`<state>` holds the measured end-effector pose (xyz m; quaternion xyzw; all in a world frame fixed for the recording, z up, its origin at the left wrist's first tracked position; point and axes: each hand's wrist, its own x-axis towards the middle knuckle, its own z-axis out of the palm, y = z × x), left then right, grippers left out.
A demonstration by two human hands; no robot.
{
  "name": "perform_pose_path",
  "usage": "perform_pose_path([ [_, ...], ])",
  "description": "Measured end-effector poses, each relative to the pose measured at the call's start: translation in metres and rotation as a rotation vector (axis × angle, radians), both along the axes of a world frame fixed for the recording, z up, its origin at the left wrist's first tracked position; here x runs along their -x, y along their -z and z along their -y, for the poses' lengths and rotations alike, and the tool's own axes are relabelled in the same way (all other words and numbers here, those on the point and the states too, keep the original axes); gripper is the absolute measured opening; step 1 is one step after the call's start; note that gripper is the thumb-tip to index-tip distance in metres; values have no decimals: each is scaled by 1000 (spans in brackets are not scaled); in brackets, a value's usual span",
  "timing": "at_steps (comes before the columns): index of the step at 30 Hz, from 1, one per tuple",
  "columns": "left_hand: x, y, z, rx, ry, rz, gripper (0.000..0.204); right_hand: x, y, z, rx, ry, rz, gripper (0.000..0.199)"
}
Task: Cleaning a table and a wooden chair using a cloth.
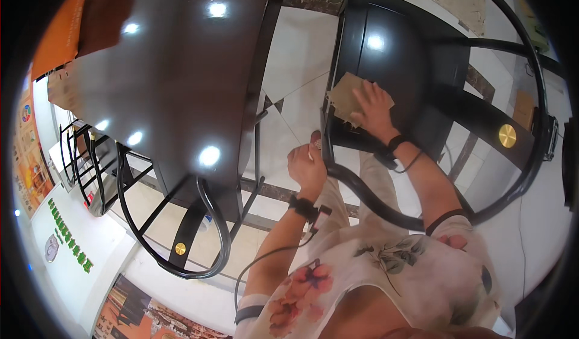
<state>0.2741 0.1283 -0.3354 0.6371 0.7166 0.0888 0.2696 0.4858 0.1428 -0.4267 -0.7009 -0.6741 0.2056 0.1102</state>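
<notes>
My right hand (373,105) presses flat on a tan cloth (345,95) that lies on the seat of a black chair (392,56). The cloth sits near the seat's front left corner, partly under my fingers. My left hand (306,163) is closed around the chair's front leg and curved black frame (329,158), just below the seat edge. Both wrists carry black bands, and a thin cable runs from the left one.
A dark glossy table (175,68) fills the upper left, with another black metal chair (193,242) tucked under it. An orange card (57,34) lies on the table's far corner. Pale floor tiles (301,56) show between table and chair.
</notes>
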Motion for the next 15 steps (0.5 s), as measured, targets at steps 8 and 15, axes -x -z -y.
perform_pose_path([
  [8, 3, -11, 4, 29, 17, 52, 18, 10, 37, 16, -68, -999, -33, 44],
  [15, 10, -11, 6, -10, 43, 76, 21, -51, 28, -148, -164, -207, 319, 48],
])
